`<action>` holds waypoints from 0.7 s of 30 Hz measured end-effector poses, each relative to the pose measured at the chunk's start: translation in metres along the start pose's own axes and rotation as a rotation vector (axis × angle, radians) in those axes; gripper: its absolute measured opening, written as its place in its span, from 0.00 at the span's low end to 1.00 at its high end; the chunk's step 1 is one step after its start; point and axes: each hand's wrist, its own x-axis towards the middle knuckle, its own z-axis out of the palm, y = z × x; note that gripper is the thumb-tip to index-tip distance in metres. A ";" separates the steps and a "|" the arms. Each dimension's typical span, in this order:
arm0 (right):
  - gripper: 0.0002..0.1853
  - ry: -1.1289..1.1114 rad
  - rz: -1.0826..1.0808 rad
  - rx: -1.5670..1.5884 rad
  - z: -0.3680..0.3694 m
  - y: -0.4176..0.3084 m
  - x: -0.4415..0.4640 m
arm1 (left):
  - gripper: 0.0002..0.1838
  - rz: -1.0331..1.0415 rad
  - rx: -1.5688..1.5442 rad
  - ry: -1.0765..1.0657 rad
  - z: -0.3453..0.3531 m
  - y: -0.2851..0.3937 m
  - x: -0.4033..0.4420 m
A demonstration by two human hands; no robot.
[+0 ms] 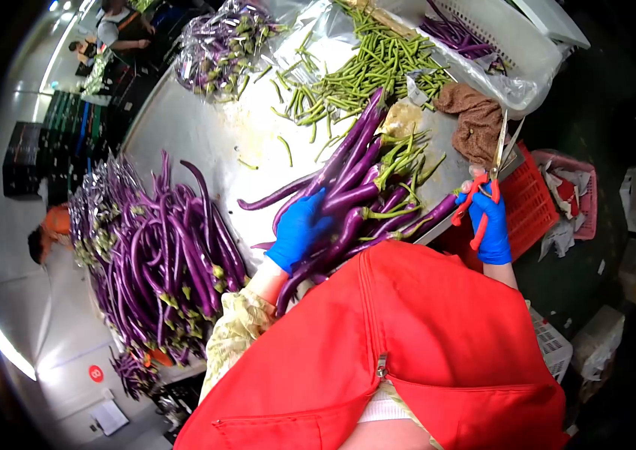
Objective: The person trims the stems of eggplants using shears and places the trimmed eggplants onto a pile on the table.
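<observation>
A loose heap of long purple eggplants point(348, 199) with green stems lies on the metal table in front of me. My left hand point(299, 231), in a blue glove, rests on the near side of this heap, fingers stretched and thumb apart, touching the eggplants. On the right, past the table edge, my right hand point(492, 225), also gloved in blue, holds scissors point(481, 196) by their red handles. Their blades point away from me and are spread apart. One eggplant's stem end point(453, 201) reaches close to this hand; whether the fingers touch it is unclear.
Green beans point(378, 67) spread across the table's far side. Bagged eggplants point(220, 49) and a large eggplant pile point(168, 255) are to the left. A brown cloth point(475, 124), a white crate point(535, 52) and a red crate point(532, 202) stand right. Other people are farther left.
</observation>
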 end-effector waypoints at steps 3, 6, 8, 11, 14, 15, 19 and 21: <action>0.26 -0.008 0.042 0.053 0.001 0.002 0.002 | 0.23 -0.061 0.011 0.076 -0.018 0.019 0.010; 0.25 0.001 0.064 0.040 0.004 0.004 0.005 | 0.16 -0.145 -0.172 0.194 -0.040 0.041 0.044; 0.25 0.002 0.080 -0.013 0.006 0.007 0.008 | 0.15 -0.415 -0.460 0.110 -0.047 0.041 0.076; 0.26 -0.011 0.079 0.019 0.002 0.014 0.014 | 0.21 -0.421 -0.211 -0.084 -0.029 0.009 0.115; 0.26 -0.024 0.091 0.058 -0.001 0.014 0.017 | 0.22 -0.394 -0.113 -0.194 -0.008 -0.006 0.134; 0.26 -0.029 0.098 0.075 -0.003 0.015 0.018 | 0.23 -0.397 -0.303 -0.167 -0.002 -0.007 0.136; 0.26 -0.018 0.146 0.096 -0.003 0.014 0.024 | 0.26 -0.529 -0.713 -0.387 -0.006 -0.016 0.141; 0.25 -0.008 0.158 0.081 -0.001 0.013 0.025 | 0.25 -0.583 -0.744 -0.545 -0.031 -0.005 0.138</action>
